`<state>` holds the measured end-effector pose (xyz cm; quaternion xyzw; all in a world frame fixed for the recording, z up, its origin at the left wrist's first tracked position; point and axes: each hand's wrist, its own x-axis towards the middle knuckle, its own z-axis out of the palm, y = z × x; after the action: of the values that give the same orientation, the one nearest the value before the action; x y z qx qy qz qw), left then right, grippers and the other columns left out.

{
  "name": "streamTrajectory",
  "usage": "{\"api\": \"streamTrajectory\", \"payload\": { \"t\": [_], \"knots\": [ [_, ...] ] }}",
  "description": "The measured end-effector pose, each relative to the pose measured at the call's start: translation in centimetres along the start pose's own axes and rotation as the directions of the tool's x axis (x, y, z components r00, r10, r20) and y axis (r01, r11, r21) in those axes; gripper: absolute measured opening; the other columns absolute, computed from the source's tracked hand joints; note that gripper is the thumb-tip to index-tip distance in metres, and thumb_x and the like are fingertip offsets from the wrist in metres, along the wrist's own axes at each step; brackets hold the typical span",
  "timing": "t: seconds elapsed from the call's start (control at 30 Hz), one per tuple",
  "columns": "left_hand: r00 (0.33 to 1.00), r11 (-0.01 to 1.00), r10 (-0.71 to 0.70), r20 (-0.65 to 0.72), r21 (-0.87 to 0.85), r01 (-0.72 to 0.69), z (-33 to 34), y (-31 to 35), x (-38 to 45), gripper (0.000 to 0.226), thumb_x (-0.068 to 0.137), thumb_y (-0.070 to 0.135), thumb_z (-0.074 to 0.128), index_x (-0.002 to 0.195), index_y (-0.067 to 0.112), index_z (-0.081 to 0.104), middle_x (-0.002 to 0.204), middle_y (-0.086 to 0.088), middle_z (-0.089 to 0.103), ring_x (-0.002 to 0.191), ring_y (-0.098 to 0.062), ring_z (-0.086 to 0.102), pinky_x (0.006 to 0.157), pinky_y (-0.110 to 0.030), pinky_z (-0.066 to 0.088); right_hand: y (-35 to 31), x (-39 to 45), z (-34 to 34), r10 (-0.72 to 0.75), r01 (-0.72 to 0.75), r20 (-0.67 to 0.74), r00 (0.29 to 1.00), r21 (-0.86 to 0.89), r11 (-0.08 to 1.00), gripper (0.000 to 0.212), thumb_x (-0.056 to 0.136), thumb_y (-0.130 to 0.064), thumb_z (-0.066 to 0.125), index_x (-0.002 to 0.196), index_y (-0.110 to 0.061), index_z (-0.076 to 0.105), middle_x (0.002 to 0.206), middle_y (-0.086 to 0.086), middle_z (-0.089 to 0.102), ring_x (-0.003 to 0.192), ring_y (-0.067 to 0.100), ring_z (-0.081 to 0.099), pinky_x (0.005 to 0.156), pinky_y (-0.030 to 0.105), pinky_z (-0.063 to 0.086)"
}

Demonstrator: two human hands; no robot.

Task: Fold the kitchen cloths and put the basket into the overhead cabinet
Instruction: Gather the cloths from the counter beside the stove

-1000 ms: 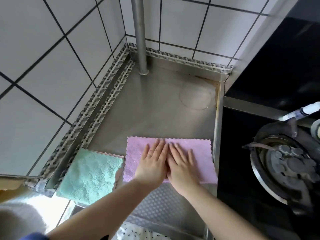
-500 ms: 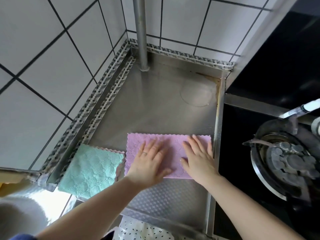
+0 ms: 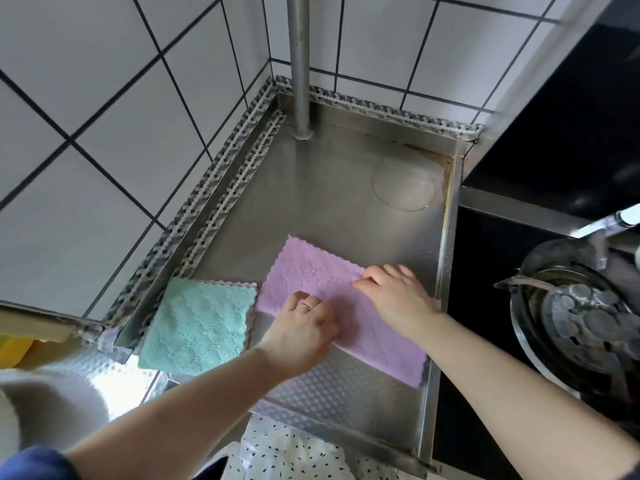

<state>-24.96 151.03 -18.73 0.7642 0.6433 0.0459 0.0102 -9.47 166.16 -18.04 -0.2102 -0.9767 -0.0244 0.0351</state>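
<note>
A pink cloth (image 3: 313,271), folded into a long strip, lies askew on the steel counter (image 3: 311,195). My left hand (image 3: 304,327) grips its near long edge around the middle, fingers curled into the fabric. My right hand (image 3: 394,292) rests on the cloth's right part, fingers bent and pinching the fabric. A folded teal cloth (image 3: 197,323) sits on a pink one at the counter's left, just left of my left hand. No basket shows in the view.
A steel pipe (image 3: 299,64) rises at the back corner against the tiled wall (image 3: 104,98). To the right, past the counter's raised rim, a gas burner (image 3: 585,320) sits in a dark stove top. A pale rounded object (image 3: 41,410) lies at lower left.
The pink cloth has turned from lying straight to slanting. Both hands went from pressing flat and smoothing outward to curling and taking hold of the fabric.
</note>
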Motion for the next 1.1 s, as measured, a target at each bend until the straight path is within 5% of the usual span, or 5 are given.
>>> {"api": "streamTrajectory", "payload": {
  "t": [0.3, 0.4, 0.53, 0.73, 1.1],
  "knots": [
    [0.997, 0.994, -0.034, 0.068, 0.104, 0.027, -2.1, -5.0, -0.1, 0.016, 0.057, 0.028, 0.072, 0.071, 0.03, 0.066, 0.076, 0.008, 0.059, 0.074, -0.02, 0.06, 0.074, -0.033, 0.048, -2.9, -4.6, -1.0, 0.089, -0.091, 0.206, 0.974, 0.001, 0.996, 0.043, 0.069, -0.01, 0.044, 0.103, -0.017, 0.07, 0.087, 0.0, 0.063, 0.082, 0.025, 0.061, 0.072, 0.035, 0.044],
    [0.999, 0.991, 0.012, 0.046, 0.134, -0.018, -2.3, -5.0, -0.2, 0.008, 0.066, 0.029, 0.064, 0.073, 0.03, 0.067, 0.077, 0.007, 0.06, 0.074, -0.021, 0.061, 0.074, -0.033, 0.044, -3.9, -6.0, -1.5, 0.073, -0.07, 0.193, 0.978, -0.021, 0.997, 0.034, 0.056, -0.015, 0.055, 0.083, -0.023, 0.073, 0.074, -0.008, 0.061, 0.069, 0.017, 0.061, 0.065, 0.03, 0.043],
    [0.978, 0.973, 0.207, 0.017, 0.104, -0.208, -1.8, -5.0, -2.3, 0.033, 0.081, 0.02, 0.047, 0.1, 0.032, 0.072, 0.105, 0.008, 0.068, 0.096, -0.019, 0.065, 0.089, -0.036, 0.04, -2.8, -8.3, -1.6, -0.089, 0.083, 0.041, 0.995, 0.124, 0.989, 0.032, 0.07, -0.017, 0.052, 0.093, -0.026, 0.072, 0.099, -0.01, 0.067, 0.095, 0.015, 0.063, 0.094, 0.036, 0.046],
    [0.938, 0.958, 0.286, 0.194, -0.031, -0.286, -1.3, -4.2, -4.8, 0.039, 0.088, 0.036, 0.045, 0.122, 0.029, 0.062, 0.131, 0.009, 0.059, 0.122, -0.011, 0.055, 0.1, -0.04, 0.046, -2.9, -9.9, -1.2, -0.135, 0.089, 0.228, 0.964, 0.2, 0.976, 0.049, 0.058, -0.031, 0.087, 0.104, -0.028, 0.071, 0.121, -0.006, 0.065, 0.112, 0.014, 0.062, 0.099, 0.046, 0.041],
    [0.962, 0.969, 0.233, 0.142, -0.124, -0.216, -1.4, -4.3, -5.1, 0.043, 0.098, 0.042, 0.029, 0.127, 0.03, 0.058, 0.134, 0.011, 0.056, 0.127, -0.008, 0.05, 0.105, -0.051, 0.037, -4.5, -9.4, -1.0, 0.15, -0.158, 0.05, 0.987, 0.401, 0.902, 0.016, 0.077, -0.026, 0.059, 0.088, -0.025, 0.071, 0.103, -0.011, 0.071, 0.098, 0.01, 0.067, 0.096, 0.035, 0.047]
  ]
}}
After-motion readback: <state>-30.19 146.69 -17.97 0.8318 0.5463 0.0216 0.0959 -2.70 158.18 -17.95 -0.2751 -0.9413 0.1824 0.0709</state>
